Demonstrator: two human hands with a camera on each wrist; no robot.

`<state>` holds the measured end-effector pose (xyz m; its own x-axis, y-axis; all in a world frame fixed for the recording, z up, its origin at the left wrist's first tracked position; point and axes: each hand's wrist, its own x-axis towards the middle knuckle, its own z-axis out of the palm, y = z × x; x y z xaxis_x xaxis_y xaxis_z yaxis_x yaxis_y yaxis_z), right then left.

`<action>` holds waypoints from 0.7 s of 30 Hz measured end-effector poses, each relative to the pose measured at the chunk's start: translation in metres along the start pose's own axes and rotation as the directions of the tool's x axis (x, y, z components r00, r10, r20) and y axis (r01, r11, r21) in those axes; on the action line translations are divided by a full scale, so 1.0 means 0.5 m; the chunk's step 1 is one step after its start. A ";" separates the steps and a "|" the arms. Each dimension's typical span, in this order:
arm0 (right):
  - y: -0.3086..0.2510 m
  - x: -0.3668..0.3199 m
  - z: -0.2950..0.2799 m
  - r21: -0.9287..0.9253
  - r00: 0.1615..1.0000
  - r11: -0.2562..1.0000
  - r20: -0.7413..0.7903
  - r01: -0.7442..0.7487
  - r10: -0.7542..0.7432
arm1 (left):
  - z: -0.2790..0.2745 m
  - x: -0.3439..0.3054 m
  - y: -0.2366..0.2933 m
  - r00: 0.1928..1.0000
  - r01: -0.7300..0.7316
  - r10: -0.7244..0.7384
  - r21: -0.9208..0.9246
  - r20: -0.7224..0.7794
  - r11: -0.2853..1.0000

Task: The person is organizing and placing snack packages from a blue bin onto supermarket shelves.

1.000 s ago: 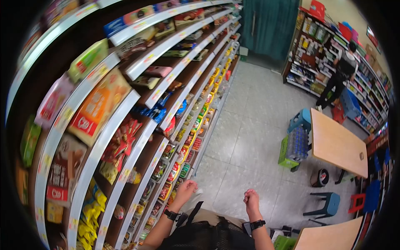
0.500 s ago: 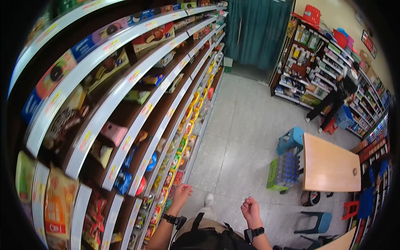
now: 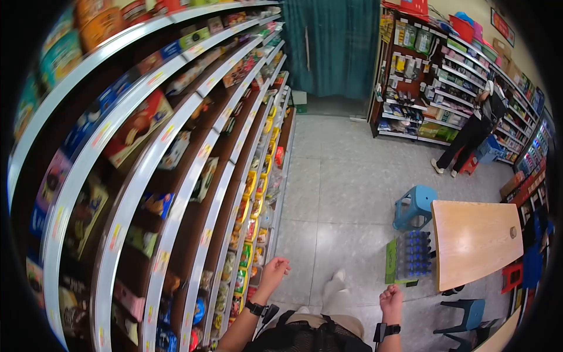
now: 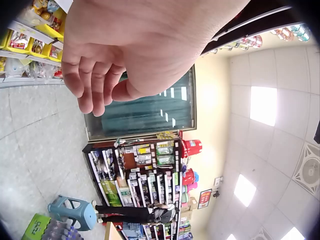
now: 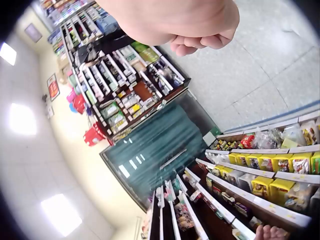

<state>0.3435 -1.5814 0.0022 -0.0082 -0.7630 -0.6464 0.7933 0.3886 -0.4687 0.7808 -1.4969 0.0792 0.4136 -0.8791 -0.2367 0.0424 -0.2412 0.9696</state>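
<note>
My left hand [image 3: 275,274] hangs in front of my body beside the lower snack shelves [image 3: 243,258], holding nothing. Its fingers are relaxed and slightly bent in the left wrist view, with the palm [image 4: 135,50] across the top. On the other side, my right hand [image 3: 391,298] hangs over the floor with its fingers loosely curled and nothing visible in it. In the right wrist view this hand [image 5: 185,22] fills the top edge. Nearest to it in the head view is a pack of bottles [image 3: 414,255] beside a green box. Both wrists wear black straps.
Tall shelves [image 3: 146,176] of packaged food line the left side. A wooden table [image 3: 478,240] and blue stools [image 3: 415,206] stand on the right. Ahead hangs a green curtain [image 3: 331,47]. A person [image 3: 472,126] stands by the far shelves. Grey tiled floor [image 3: 346,182] runs between.
My view has moved forward along the aisle; the large biscuit packs at left have slid out of sight and a foot has stepped ahead. Both hands stay empty and low.
</note>
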 end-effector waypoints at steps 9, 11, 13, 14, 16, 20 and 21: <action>-0.071 0.439 0.230 0.212 0.977 0.957 -0.027 -0.199 0.210 | 0.201 0.428 0.102 0.998 0.054 -0.057 0.076 0.035 0.996; -0.134 0.542 0.334 0.221 0.979 0.956 -0.017 -0.194 0.202 | 0.250 0.542 0.169 0.999 0.029 -0.033 0.108 0.042 0.994; -0.194 0.646 0.444 0.195 0.989 0.970 0.004 -0.145 0.147 | 0.291 0.655 0.241 0.999 0.006 -0.012 0.139 0.043 0.990; -0.223 0.687 0.495 0.174 0.993 0.977 0.023 -0.120 0.118 | 0.311 0.698 0.270 0.998 -0.038 0.030 0.158 0.052 0.987; -0.278 0.763 0.626 0.141 0.994 0.984 0.036 -0.105 0.101 | 0.336 0.798 0.311 0.997 -0.067 0.059 0.175 0.050 0.982; -0.339 0.852 0.759 0.074 0.979 0.996 0.202 -0.051 0.035 | 0.357 0.896 0.299 0.997 -0.076 0.077 0.139 -0.001 0.987; -0.343 0.879 0.790 0.076 0.979 0.997 0.205 -0.033 0.017 | 0.355 0.923 0.289 0.998 -0.062 0.063 0.073 -0.008 0.995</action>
<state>0.4441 -2.1872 0.0363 0.1299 -0.8461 -0.5170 0.8369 0.3732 -0.4005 0.8167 -2.0104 0.0987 0.4226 -0.8893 -0.1746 -0.0497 -0.2152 0.9753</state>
